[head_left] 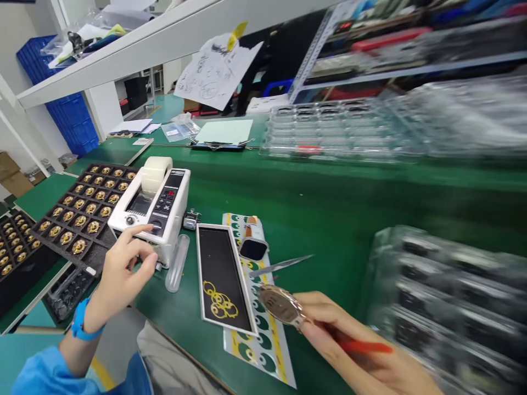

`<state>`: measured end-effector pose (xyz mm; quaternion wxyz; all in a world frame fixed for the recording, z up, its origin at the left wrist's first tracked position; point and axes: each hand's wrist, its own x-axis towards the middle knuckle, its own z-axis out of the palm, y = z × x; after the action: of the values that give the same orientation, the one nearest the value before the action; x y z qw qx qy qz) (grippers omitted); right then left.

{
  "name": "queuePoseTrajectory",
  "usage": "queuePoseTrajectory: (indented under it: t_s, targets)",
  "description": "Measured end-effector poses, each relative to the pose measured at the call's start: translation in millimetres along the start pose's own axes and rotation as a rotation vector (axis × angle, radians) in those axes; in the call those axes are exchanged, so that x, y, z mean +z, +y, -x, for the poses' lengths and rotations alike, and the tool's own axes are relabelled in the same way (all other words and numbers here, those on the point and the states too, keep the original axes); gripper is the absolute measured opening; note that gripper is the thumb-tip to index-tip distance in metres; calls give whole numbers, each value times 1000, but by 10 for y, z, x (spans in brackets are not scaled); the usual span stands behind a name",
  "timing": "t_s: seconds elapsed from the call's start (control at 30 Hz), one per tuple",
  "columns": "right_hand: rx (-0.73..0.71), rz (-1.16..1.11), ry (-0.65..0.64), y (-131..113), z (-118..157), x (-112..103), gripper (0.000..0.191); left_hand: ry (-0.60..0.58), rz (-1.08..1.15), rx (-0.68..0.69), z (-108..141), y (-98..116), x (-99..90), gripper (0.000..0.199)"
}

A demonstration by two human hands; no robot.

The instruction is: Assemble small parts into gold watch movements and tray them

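My left hand (125, 269) is at the front of a white tape dispenser (177, 203) with a red digital display. Its index finger reaches toward the panel, the fingers are apart, and nothing is in them. A roll of clear tape (155, 174) sits on top of the machine. In my right hand (349, 340) is a rose-gold round watch case (281, 303), pinched between thumb and fingers. A red stick-like thing (366, 346) lies against the same hand; its kind is unclear. Left of the case, a white-rimmed black tray (218, 258) holds several yellow rings (220, 303).
Beneath the tray lies a patterned sticker sheet (274, 351), with tweezers (284, 265) and a smartwatch (254, 249) near it. A clear tube (178, 263) rests beside the dispenser. Gold parts fill a black tray (88, 206) at left. Blurred clear plastic trays (444, 296) stand at right.
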<state>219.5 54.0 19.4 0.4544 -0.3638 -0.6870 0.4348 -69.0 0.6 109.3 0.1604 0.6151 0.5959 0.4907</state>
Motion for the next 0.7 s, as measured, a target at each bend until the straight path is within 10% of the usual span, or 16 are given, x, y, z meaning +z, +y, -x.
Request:
queuePoseTrajectory:
  t_s: [0.2, 0.4, 0.7]
  targets:
    - [187, -146, -68, -216, -34, -23, 34, -174, 14, 106, -173, 305, 155, 21]
    - [332, -389, -100, -298, -121, 12, 44, -585, 421, -70, -298, 316, 829, 27]
    - [330, -427, -89, -304, -101, 26, 45, -729, 499, -212, -256, 157, 1099, 30]
